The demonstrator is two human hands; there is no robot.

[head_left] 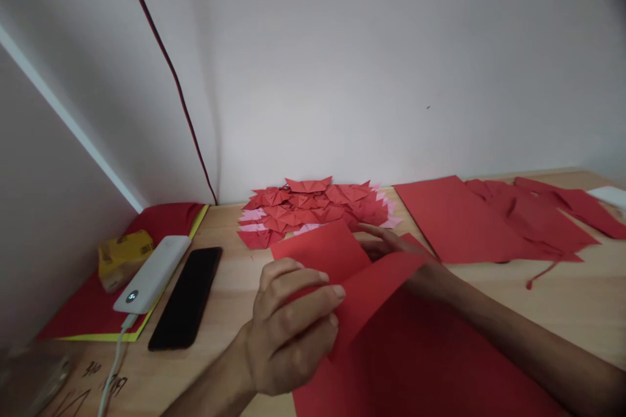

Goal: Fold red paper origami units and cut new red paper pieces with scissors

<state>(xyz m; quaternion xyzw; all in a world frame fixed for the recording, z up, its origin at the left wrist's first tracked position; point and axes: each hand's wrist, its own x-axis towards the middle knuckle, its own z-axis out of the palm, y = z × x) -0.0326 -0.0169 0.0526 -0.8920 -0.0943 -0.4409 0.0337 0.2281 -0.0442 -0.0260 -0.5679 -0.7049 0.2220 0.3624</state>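
Observation:
A large sheet of red paper (440, 352) is in front of me, with one part bent over in a curve and a flap standing up behind it. My left hand (296, 326) is closed on the left edge of the bent part, its fingers curled round the paper. Behind the curved part, my right hand (391, 244) reaches in with its fingers stretched out to the left. The paper covers part of that hand and its thumb. Just beyond both hands lies a pile of folded red and pink paper pieces (313, 205) against the wall.
To the right lie a flat red sheet (450, 221) and several cut red paper pieces (552, 215). A black phone (186, 296), a white power bank (151, 273) with a cable, and a yellow packet (122, 257) are at left. A dark cord (171, 68) hangs along the wall.

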